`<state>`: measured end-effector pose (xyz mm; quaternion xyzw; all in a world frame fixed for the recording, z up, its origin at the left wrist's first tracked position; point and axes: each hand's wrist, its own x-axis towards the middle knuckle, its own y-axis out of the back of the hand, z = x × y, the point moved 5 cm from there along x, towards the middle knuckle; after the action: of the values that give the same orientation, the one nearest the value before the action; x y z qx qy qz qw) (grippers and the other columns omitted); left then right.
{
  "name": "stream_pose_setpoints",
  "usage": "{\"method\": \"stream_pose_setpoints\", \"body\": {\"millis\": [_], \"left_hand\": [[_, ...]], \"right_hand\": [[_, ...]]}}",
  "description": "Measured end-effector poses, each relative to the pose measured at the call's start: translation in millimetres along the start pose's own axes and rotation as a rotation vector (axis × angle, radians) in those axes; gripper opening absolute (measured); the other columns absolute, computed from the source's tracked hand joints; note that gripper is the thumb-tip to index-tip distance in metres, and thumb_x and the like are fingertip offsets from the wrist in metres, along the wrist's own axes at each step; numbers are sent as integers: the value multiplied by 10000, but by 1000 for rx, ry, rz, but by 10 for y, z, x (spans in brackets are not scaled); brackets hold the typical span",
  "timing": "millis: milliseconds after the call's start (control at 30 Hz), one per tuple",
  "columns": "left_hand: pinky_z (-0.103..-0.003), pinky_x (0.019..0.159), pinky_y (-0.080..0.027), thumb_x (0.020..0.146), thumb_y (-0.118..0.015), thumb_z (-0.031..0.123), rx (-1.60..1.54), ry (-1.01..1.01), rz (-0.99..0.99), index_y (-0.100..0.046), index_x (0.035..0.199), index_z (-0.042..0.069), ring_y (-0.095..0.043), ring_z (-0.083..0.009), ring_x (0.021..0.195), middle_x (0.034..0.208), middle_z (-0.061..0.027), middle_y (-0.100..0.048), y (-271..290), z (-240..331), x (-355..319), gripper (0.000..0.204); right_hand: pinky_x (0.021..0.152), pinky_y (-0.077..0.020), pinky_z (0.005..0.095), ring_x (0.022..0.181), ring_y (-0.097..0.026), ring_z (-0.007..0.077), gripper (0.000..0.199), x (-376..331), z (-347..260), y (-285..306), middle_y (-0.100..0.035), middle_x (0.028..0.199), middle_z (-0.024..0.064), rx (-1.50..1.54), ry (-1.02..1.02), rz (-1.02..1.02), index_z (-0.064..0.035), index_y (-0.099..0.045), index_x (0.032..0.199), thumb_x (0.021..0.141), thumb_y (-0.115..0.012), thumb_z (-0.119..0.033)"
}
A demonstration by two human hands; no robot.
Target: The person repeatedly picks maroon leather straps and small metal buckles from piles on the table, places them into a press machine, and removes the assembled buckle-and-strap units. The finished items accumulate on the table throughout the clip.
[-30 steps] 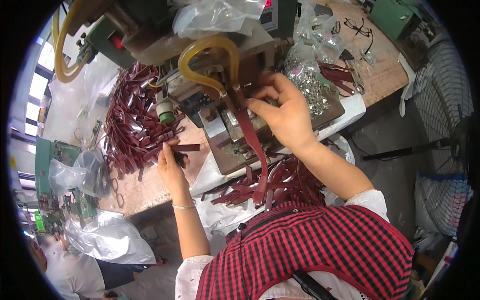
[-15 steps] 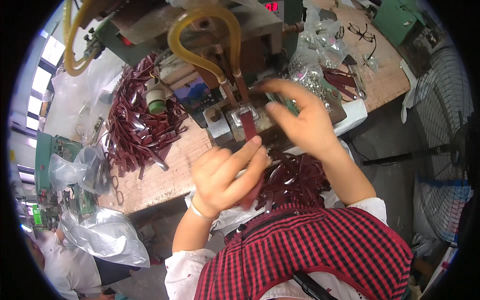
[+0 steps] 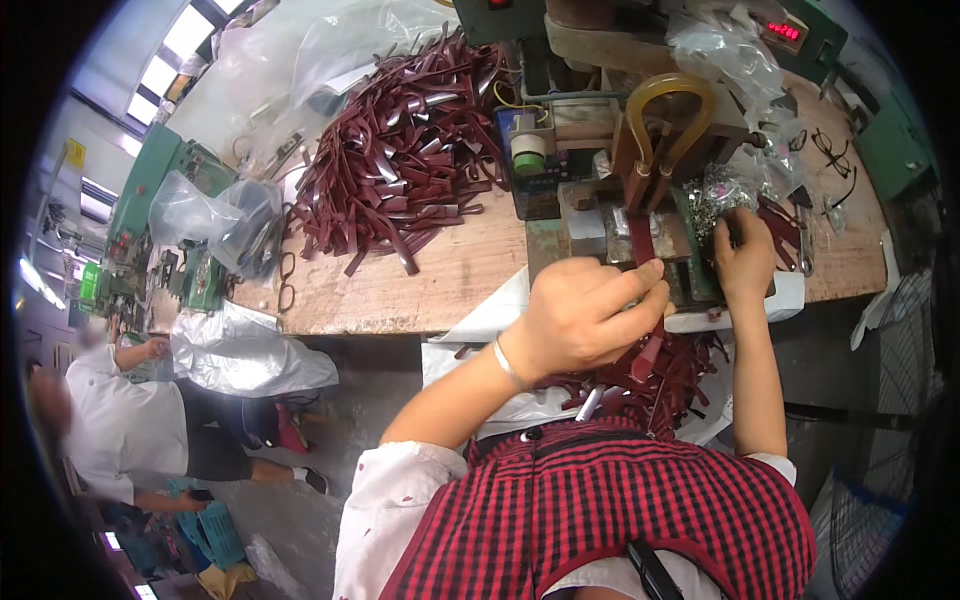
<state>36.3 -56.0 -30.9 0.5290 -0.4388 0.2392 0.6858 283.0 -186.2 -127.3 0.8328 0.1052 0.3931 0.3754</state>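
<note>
1. At the press (image 3: 640, 130) on the wooden bench (image 3: 450, 280), the left hand (image 3: 585, 315) pinches a dark maroon leather strap (image 3: 642, 240), narrow and glossy, lying on the machine's bed.
2. Beside it, the right hand (image 3: 742, 258) curls closed over small metal fittings (image 3: 712, 192).

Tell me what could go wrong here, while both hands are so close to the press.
1. The left hand pinches a dark red strap right under the press; fingers might get caught.
2. The right hand reaches into the small metal parts beside it; some may spill off the wooden bench.
</note>
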Motion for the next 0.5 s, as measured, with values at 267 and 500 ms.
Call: {"method": "stream_pose_setpoints", "body": {"millis": [267, 500], "left_hand": [[-276, 792, -539, 1027, -605, 7, 467, 715, 392, -690, 1138, -23, -685, -172, 853, 1063, -126, -728, 1526, -131, -1037, 143], [-402, 782, -549, 906, -785, 333, 920, 1146, -232, -767, 909, 18, -704, -283, 859, 964, -139, -733, 1744, -1607, -1446, 315]], "right_hand": [[815, -462, 222, 870, -590, 75, 200, -353, 553, 124, -651, 954, 2, 1052, -594, 198, -6, -677, 1123, 927, -715, -17], [840, -493, 222, 932, -655, 78, 172, 3, 73, -203, -746, 1008, 21, 1032, -487, 151, -20, -759, 1078, 908, -760, -43]]}}
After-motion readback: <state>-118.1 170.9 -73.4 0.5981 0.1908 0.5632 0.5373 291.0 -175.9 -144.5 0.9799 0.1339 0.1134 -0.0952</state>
